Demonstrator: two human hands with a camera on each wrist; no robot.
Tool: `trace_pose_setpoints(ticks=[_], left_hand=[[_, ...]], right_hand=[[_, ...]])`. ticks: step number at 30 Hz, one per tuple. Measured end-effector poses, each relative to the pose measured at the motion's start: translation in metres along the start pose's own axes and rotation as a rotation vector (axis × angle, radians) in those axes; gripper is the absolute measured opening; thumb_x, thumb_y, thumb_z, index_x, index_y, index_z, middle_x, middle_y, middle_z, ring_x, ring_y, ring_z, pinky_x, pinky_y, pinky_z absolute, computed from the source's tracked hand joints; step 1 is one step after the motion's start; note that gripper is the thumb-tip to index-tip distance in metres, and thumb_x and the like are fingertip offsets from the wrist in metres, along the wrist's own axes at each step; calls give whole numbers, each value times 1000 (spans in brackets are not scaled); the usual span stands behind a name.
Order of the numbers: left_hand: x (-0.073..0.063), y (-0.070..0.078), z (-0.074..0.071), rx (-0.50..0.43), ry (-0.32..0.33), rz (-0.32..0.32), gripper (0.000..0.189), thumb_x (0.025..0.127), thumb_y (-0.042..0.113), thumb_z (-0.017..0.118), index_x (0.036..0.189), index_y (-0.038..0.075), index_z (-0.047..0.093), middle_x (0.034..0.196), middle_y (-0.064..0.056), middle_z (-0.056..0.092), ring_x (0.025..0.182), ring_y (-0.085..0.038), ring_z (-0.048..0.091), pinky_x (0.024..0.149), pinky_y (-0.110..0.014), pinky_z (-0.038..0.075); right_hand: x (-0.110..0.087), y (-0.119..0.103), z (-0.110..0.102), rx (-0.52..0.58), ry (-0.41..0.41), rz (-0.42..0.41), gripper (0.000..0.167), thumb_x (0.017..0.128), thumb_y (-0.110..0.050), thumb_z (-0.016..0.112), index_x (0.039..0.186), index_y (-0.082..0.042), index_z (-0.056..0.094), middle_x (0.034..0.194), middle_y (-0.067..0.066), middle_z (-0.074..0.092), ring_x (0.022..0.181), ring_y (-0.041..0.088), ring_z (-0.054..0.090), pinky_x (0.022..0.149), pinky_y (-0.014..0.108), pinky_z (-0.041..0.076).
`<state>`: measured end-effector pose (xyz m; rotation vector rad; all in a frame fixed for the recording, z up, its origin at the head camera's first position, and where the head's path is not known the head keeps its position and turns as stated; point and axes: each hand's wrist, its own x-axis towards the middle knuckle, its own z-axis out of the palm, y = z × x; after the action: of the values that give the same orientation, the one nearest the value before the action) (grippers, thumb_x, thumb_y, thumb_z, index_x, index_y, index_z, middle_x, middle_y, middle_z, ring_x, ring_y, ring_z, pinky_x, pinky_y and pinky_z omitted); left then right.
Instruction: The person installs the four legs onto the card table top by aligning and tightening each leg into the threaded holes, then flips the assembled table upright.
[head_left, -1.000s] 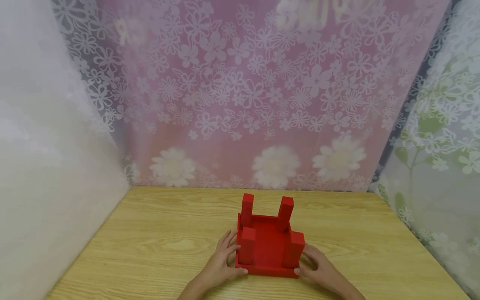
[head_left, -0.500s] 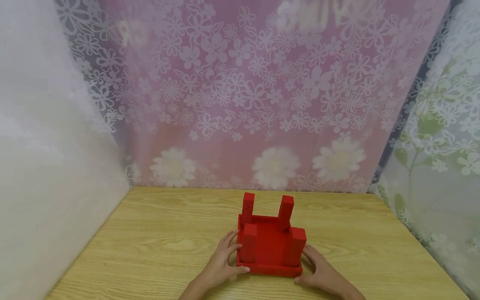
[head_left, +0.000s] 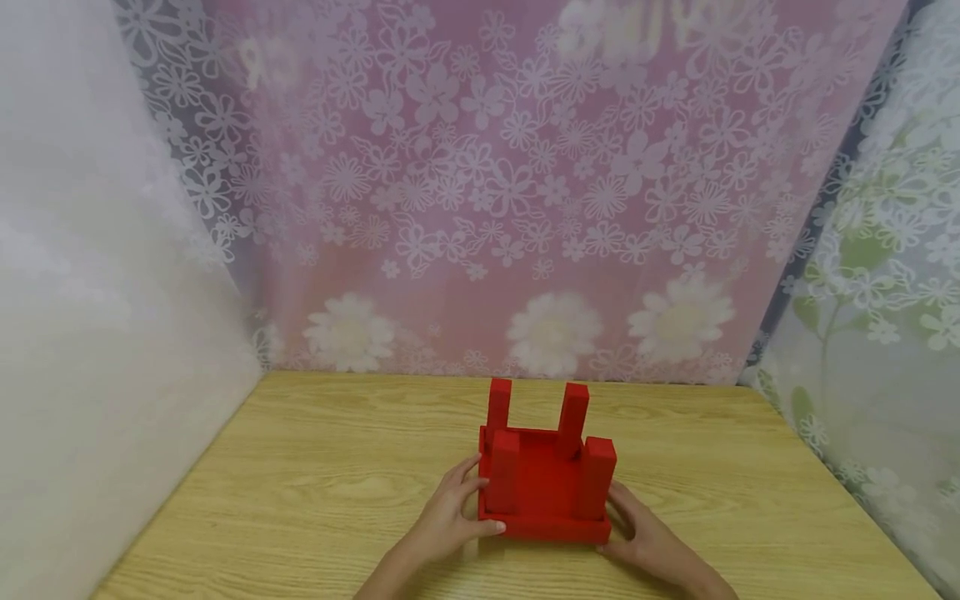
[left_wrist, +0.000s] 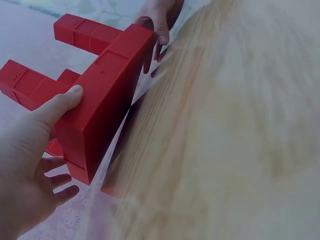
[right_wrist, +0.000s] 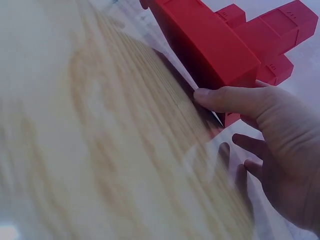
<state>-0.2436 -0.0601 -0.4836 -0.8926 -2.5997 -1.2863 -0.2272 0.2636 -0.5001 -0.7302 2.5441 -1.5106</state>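
A red stool-like piece, with a shallow rimmed tray and several square legs pointing up, is between both hands on the wooden table. Its near edge is tilted up, and a dark gap shows beneath the base in the left wrist view. My left hand grips the near left corner, thumb on the front wall and index finger at the left side; its other fingers are spread. The right hand holds the near right corner, thumb at the lower front edge and other fingers by the right side.
Wood-grain tabletop extends around the red piece. A pink flowered curtain hangs behind the far edge. Pale sheeting borders the left, and a leaf-patterned sheet the right.
The near edge of the red piece has risen, and its near legs have tipped away from me. My right thumb has slid from the front wall down to the lower edge.
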Motion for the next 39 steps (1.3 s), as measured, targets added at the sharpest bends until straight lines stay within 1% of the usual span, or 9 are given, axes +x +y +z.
trace_pose_setpoints(ticks=[5, 9, 14, 16, 18, 24, 30, 33, 39], left_hand=[[5, 3, -3, -53, -22, -50, 60, 76, 40, 74, 116, -3, 59, 141, -15, 33, 126, -35, 30, 95, -54, 33], [7, 5, -6, -123, -45, -97, 60, 77, 40, 73, 117, -1, 57, 141, -14, 33, 126, -37, 30, 95, -55, 32], [11, 8, -12, -225, -70, -121, 54, 80, 34, 72, 118, -2, 57, 140, -17, 32, 127, -39, 27, 96, -57, 29], [14, 9, -14, -239, -76, -109, 52, 80, 31, 71, 118, -2, 57, 140, -18, 32, 127, -40, 27, 96, -56, 28], [16, 9, -16, -251, -85, -107, 50, 81, 30, 71, 119, -1, 57, 140, -18, 32, 128, -39, 26, 97, -56, 28], [21, 9, -24, -239, -141, -120, 57, 86, 33, 65, 128, -2, 49, 142, -18, 28, 129, -38, 23, 97, -56, 29], [18, 4, -27, -132, -196, -113, 91, 76, 36, 74, 142, -1, 24, 147, -12, 17, 132, -32, 17, 99, -53, 27], [19, 3, -24, -146, -133, -69, 93, 72, 25, 80, 142, 2, 23, 146, -12, 21, 132, -32, 19, 100, -53, 25], [35, -7, -14, -115, 121, 42, 57, 80, -2, 67, 132, 3, 42, 130, -10, 44, 124, -27, 37, 99, -46, 31]], right_hand=[[4, 0, -2, 113, -14, -53, 76, 81, -12, 71, 144, -18, 29, 145, 4, 25, 128, -4, 21, 97, 13, 22], [8, 0, -5, 196, -29, -160, 77, 78, 9, 64, 143, -3, 26, 144, 2, 28, 127, -1, 27, 96, 17, 30], [15, 0, -9, 69, 61, -231, 74, 74, 13, 64, 140, -2, 34, 141, -1, 30, 126, -7, 23, 95, 12, 24], [17, 0, -11, -17, 109, -228, 71, 74, 9, 67, 138, -2, 39, 141, 3, 31, 124, -8, 22, 94, 12, 23], [20, -1, -13, -80, 134, -207, 69, 75, 2, 71, 137, -3, 40, 140, 8, 33, 124, -6, 24, 96, 20, 28], [27, -8, -19, -75, 131, -60, 70, 76, -16, 76, 137, -10, 43, 139, 14, 37, 129, 32, 27, 90, 61, 31], [33, -17, -22, -101, 130, 15, 64, 76, -19, 76, 133, -9, 46, 133, 19, 43, 120, 45, 35, 87, 57, 39], [37, -21, -25, -98, 142, 3, 60, 77, -16, 75, 131, -6, 48, 131, 21, 44, 115, 47, 40, 84, 50, 43], [45, -27, -31, -45, 173, 39, 57, 80, -13, 70, 130, 1, 46, 130, 26, 43, 113, 49, 41, 82, 48, 45]])
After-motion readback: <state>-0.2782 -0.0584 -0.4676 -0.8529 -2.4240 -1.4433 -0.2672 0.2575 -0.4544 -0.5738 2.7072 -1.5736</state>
